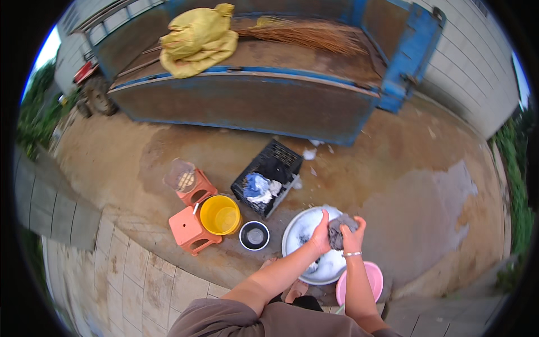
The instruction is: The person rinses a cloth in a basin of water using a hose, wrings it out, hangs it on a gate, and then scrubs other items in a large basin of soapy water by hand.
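A wadded grey cloth (336, 232) is squeezed between my two hands, above the large white basin (286, 240). My left hand (321, 235) presses on its left side, with the fingers partly hidden. On the other side my right hand (353, 238) wraps round it; a bracelet sits on that wrist. White suds (328, 264) fill much of the basin, with some dark cloth showing among them. Partly behind my right forearm stands a pink basin (375, 281).
A black crate (284, 151) holds blue and white clothes (257, 186). To the left are a dark-rimmed bowl (254, 236), a yellow bucket (219, 216) and two orange stools (188, 226). A blue-edged trailer (247, 101) carrying a yellow sack (199, 39) stands beyond, on wet ground.
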Motion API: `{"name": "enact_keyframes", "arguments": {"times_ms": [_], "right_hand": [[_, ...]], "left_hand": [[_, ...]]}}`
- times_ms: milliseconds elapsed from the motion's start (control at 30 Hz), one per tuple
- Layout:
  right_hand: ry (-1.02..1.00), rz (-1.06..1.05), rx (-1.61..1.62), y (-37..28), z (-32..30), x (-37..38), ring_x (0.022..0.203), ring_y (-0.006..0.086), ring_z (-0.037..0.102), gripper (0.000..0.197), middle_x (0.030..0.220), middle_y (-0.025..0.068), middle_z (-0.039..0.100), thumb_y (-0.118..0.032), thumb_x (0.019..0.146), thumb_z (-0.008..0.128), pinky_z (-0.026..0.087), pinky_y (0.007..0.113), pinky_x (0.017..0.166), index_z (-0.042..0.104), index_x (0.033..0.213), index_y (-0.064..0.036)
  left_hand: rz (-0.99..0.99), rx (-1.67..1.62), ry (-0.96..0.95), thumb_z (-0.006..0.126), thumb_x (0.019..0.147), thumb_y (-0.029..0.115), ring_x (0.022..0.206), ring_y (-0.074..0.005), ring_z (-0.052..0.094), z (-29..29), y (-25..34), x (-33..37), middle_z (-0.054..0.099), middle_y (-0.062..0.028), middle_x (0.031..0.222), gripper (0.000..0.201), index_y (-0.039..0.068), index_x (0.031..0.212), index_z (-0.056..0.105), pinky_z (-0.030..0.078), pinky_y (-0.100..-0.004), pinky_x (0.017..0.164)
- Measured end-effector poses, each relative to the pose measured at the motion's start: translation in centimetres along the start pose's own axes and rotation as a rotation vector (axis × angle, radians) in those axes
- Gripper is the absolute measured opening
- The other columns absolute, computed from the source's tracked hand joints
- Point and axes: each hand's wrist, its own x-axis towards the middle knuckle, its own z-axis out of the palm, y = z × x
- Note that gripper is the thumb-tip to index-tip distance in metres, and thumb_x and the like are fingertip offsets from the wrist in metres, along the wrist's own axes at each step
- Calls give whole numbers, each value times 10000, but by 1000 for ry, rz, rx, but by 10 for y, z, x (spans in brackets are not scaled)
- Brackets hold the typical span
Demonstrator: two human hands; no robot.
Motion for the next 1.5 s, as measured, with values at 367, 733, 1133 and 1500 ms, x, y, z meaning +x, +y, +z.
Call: {"name": "enact_keyframes", "arguments": {"times_ms": [367, 733, 1133, 1500], "right_hand": [[-91, 301, -304, 5, -65, 26, 973, 293, 472, 558, 937, 210, 513, -457, 745, 477, 356, 316, 820, 413, 1013, 28], [-523, 36, 1316, 17, -87, 40, 808, 282, 547, 420, 976, 175, 515, -274, 770, 546, 418, 428, 770, 394, 1123, -105], [93, 293, 295, 58, -114, 74, 508, 174, 510, 157, 579, 84, 523, -163, 775, 514, 419, 294, 481, 471, 837, -25], [512, 461, -51, 98, -105, 89, 685, 280, 574, 236, 705, 180, 577, -237, 783, 490, 448, 346, 635, 454, 876, -23]], "left_hand": [[-424, 942, -203, 726, 594, 145, 704, -105, 486, 44, -16, 22, 514, -29, 847, 477, 60, 966, 440, 391, -243, 537], [-780, 314, -14, 538, 699, 81, 409, -73, 361, 66, -43, 42, 439, -50, 606, 118, 45, 711, 426, 233, -167, 285], [-560, 1367, 45, 528, 638, 75, 400, -167, 473, 34, -83, 98, 492, -73, 543, 153, 61, 784, 487, 322, -278, 312], [-215, 2302, 63, 607, 633, 285, 839, -319, 553, 5, -99, 121, 557, -209, 894, 506, -2, 1015, 442, 433, -361, 720]]}}
